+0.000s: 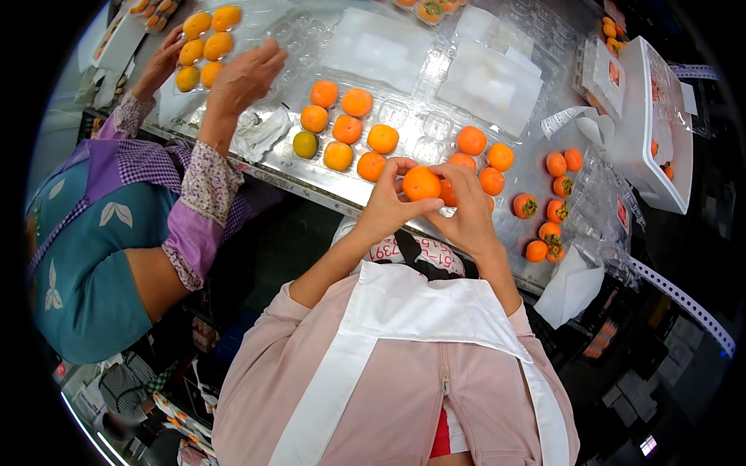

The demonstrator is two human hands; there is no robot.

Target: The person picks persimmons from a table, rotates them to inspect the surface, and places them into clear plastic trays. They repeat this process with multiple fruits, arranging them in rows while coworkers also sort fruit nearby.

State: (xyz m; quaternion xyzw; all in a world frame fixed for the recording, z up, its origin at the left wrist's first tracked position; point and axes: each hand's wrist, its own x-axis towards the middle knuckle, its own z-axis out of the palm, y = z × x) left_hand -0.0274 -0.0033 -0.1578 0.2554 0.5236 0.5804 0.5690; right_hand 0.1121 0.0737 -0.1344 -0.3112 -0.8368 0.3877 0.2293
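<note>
From my end: L hand (386,211) pinches one orange persimmon (421,184) between thumb + fingers, R hand (472,206) closed in against its other side, over the metal table's (299,178) near edge; light two-handed hold prob. spares the skin. Clear tray (394,113) L of centre: fruit seemingly in some cups, others bare, prob. spaced vs. bruising. White box (631,147), far R: a few orange fruits inside.

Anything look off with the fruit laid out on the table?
Yes: one greenish persimmon at the left end of the group, near the crumpled white sheet. It stands out because the neighbouring persimmons are orange.
</note>
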